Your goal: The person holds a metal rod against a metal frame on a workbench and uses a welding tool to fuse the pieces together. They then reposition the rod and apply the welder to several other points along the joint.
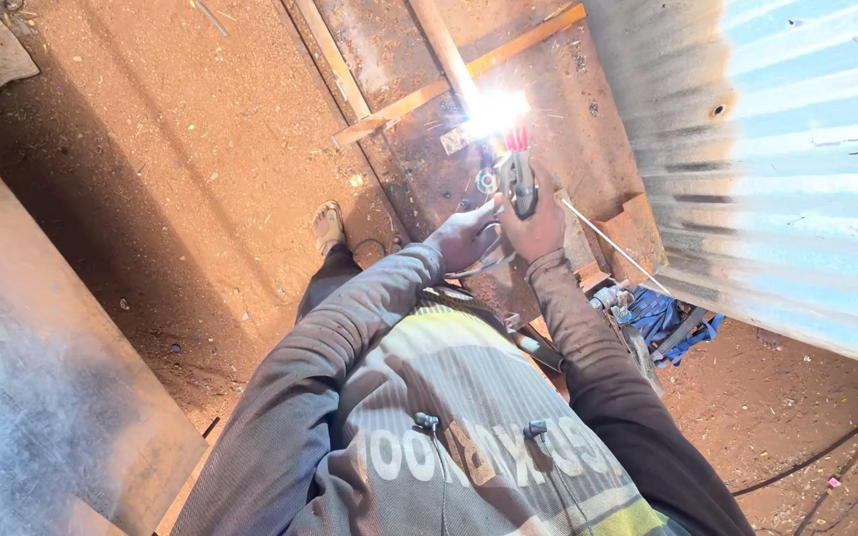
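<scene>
My right hand [538, 223] has its fingers wrapped tight round a welding holder [518, 179], sparking at twelve o'clock on rusty steel plate [558, 89]. My left hand [464, 236], fingers curled, steadies it. The holder seems rigid, hot near its tip; grip the handle.

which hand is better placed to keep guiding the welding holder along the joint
Right. The right hand grips the electrode holder, whose tip meets the bright arc on the rusty steel frame. The left hand only steadies beside it.
</scene>
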